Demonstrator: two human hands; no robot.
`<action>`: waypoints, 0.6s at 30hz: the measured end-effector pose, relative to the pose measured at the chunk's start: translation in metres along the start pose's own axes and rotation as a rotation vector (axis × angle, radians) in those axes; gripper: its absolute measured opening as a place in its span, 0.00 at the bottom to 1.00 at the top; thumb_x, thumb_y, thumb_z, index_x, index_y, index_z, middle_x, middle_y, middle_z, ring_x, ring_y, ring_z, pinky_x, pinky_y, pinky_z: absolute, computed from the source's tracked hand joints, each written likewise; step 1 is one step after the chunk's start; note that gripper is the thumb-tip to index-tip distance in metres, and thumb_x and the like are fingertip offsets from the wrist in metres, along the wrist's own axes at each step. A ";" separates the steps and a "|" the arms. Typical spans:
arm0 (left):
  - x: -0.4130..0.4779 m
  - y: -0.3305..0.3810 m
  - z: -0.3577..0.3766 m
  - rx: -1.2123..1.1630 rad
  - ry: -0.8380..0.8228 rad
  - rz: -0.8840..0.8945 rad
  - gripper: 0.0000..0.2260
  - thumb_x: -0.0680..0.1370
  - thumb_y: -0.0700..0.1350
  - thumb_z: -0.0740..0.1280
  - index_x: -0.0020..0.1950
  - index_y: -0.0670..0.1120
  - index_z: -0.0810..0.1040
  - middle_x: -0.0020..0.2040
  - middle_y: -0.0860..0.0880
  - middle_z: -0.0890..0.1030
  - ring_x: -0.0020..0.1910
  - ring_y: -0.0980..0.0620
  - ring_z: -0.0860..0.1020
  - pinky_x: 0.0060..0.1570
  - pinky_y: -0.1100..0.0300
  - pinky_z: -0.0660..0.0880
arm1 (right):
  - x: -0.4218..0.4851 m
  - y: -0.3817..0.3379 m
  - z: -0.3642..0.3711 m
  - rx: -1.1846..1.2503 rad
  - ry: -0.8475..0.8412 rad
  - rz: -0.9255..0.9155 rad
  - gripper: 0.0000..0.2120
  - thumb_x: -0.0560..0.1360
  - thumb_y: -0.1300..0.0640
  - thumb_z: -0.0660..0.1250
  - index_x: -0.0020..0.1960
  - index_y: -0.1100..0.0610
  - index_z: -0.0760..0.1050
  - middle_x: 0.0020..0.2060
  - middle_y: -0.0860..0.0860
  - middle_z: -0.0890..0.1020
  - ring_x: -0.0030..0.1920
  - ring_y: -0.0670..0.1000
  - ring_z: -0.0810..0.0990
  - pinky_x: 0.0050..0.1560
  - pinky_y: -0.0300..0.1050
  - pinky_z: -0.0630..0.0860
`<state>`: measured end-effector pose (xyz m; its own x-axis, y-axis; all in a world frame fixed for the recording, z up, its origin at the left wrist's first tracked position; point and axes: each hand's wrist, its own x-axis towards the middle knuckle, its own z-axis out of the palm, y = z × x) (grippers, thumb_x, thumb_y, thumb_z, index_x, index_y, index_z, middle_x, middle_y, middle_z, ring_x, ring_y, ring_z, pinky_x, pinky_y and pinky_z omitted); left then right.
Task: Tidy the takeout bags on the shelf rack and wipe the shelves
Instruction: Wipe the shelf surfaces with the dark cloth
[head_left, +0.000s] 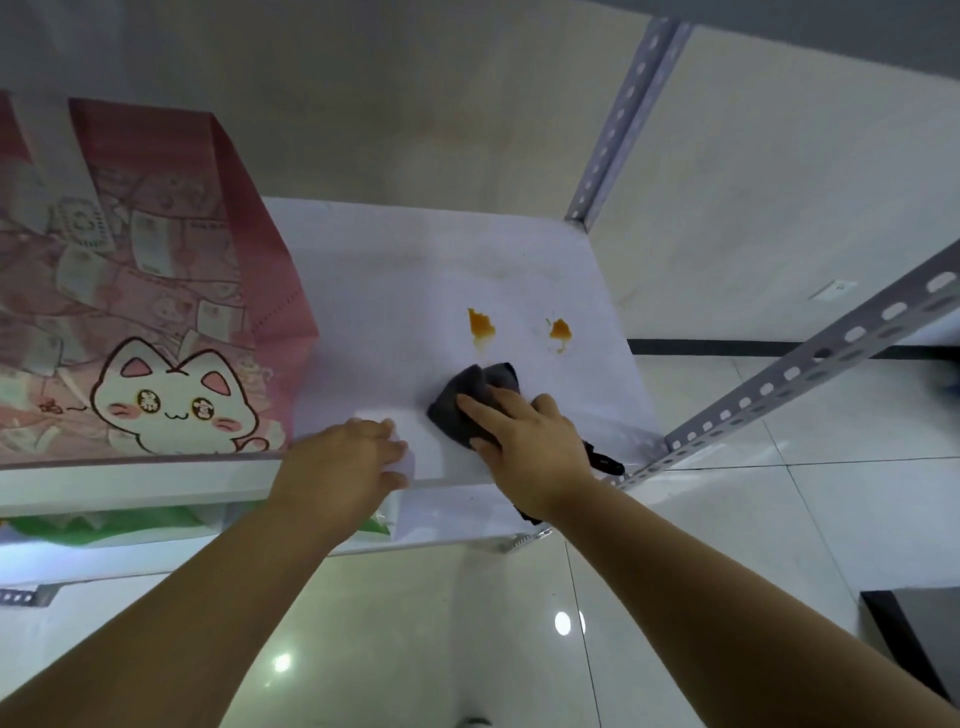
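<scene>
The takeout bag (156, 291) is showing pink, printed with a white cat and pale banknotes. The shelf (395, 291) is showing white, carrying a left orange stain (481, 326) and a right orange stain (560, 329). The cloth (483, 376) is showing dark grey.

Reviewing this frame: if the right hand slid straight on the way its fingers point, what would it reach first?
Probably the left orange stain on the shelf, just beyond the grey cloth under the right hand. The other stain lies further right.
</scene>
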<state>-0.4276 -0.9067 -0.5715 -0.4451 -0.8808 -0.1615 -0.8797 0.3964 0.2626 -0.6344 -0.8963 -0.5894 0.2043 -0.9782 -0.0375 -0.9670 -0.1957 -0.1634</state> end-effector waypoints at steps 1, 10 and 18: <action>0.002 -0.001 0.000 -0.012 0.015 -0.006 0.17 0.78 0.55 0.61 0.65 0.53 0.75 0.71 0.54 0.69 0.66 0.52 0.70 0.61 0.61 0.68 | -0.005 0.009 0.000 -0.010 0.035 0.025 0.21 0.77 0.49 0.58 0.70 0.44 0.67 0.66 0.51 0.73 0.49 0.63 0.73 0.44 0.53 0.75; 0.017 0.001 0.000 0.078 -0.001 -0.040 0.16 0.74 0.59 0.64 0.53 0.50 0.82 0.55 0.53 0.77 0.54 0.50 0.76 0.49 0.60 0.71 | 0.032 0.082 -0.018 0.144 0.044 0.764 0.23 0.81 0.49 0.49 0.75 0.47 0.52 0.72 0.56 0.59 0.67 0.64 0.60 0.63 0.61 0.65; 0.020 0.002 0.003 0.105 0.036 -0.078 0.16 0.72 0.59 0.66 0.42 0.46 0.79 0.47 0.52 0.78 0.48 0.50 0.77 0.41 0.61 0.67 | 0.110 0.093 -0.027 0.084 -0.025 0.717 0.25 0.81 0.48 0.50 0.76 0.49 0.50 0.73 0.57 0.60 0.70 0.65 0.57 0.63 0.62 0.64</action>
<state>-0.4391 -0.9231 -0.5769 -0.3696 -0.9182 -0.1427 -0.9251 0.3491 0.1495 -0.7056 -1.0238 -0.5823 -0.4717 -0.8619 -0.1860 -0.8496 0.5007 -0.1655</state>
